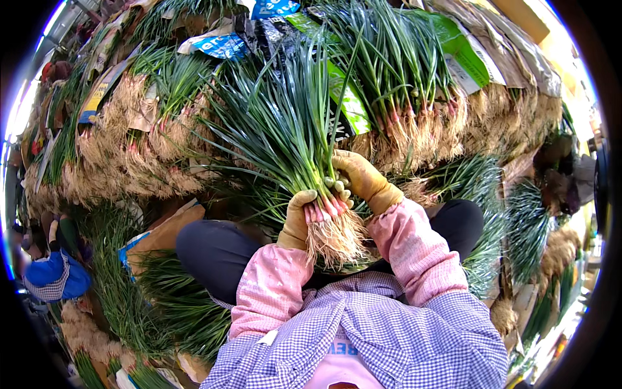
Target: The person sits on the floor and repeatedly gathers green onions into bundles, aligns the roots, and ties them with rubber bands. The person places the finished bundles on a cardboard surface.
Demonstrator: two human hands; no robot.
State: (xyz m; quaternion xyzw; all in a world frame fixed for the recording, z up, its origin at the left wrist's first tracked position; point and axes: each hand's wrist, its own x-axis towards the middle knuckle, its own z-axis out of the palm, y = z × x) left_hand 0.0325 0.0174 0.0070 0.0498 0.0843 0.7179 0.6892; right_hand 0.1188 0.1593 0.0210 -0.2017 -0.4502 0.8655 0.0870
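Note:
In front of me is a bunch of green onion-like plants [301,146], with long flat leaves, pink stem bases and pale stringy roots. The leaves fan away from me and the roots hang towards my lap. My left hand [296,221], in a yellowish work glove, holds the left side of the bunch by the stems, its thumb above the pink bases. From the right, my right hand [362,180], gloved alike, closes around the stems with its fingertips against the bunch. Part of each hand's fingers is hidden behind the stems.
Beyond my hands runs a long heap of similar rooted bunches [413,97], partly under printed packaging sheets [459,53]. Loose greens [184,291] lie left of my bent knees beside a cardboard piece [167,226]. A person in blue [58,274] is at far left.

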